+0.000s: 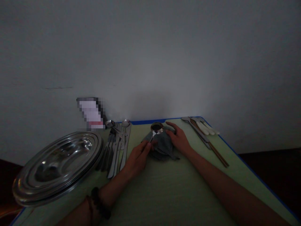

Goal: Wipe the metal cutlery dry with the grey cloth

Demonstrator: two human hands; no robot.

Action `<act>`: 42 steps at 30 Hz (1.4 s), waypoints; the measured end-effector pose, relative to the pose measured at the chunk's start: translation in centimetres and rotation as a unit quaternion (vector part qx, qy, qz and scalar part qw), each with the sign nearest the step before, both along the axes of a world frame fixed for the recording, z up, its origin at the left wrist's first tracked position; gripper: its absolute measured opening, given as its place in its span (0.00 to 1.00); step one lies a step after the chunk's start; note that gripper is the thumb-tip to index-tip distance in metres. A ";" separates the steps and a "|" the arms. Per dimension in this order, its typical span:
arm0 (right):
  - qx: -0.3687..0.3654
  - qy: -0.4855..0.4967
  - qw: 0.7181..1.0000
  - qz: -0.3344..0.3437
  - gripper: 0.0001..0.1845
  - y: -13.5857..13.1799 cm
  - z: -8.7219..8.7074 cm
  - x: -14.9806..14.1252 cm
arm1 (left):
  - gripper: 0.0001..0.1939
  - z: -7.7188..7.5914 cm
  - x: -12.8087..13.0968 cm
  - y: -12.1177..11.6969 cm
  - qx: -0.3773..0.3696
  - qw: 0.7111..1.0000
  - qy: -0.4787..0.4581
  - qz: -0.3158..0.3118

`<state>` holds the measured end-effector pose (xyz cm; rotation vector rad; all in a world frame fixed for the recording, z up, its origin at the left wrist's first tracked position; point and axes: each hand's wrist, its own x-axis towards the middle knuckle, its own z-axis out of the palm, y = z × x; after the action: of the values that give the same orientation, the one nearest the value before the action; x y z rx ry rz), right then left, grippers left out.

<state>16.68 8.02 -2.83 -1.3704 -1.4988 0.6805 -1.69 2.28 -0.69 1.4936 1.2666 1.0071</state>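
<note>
A metal spoon point(154, 135) with a round, shiny bowl is pinched by its handle in my left hand point(138, 155), bowl pointing away from me. Around and beneath the bowl lies a bunched grey checked cloth point(164, 146), one corner trailing on the table. My right hand point(180, 139) grips the cloth at the bowl's right side, thumb and index finger curved toward the rim. Part of the spoon's handle is hidden by my left fingers.
Stacked steel plates point(58, 163) stand at the left. Beside them lie several spoons and other cutlery point(117, 147). A phone point(91, 113) leans against the wall. On the right are chopsticks point(218, 153), metal cutlery point(197, 131) and white-handled pieces point(204, 128) near the table's blue edge.
</note>
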 end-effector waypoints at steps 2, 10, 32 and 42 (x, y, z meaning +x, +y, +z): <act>0.001 0.021 1.000 0.015 0.22 0.1 0.0 0.2 | 0.15 -0.1 -0.1 0.1 0.005 0.999 0.014 -0.031; 0.022 0.026 0.997 0.067 0.14 0.1 0.2 0.3 | 0.15 0.3 -0.3 0.4 0.004 0.992 -0.123 0.034; 0.023 0.043 0.999 -0.010 0.18 0.0 -0.1 0.2 | 0.18 0.4 -0.1 0.1 0.074 0.982 0.176 0.000; -0.210 0.449 0.837 0.231 0.12 0.0 1.0 2.4 | 0.18 -0.2 -0.3 0.0 0.121 0.935 0.325 -0.081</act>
<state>19.10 8.01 -1.86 -0.7365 -0.8970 1.7567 -1.99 2.33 -0.89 2.1994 1.4628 0.5811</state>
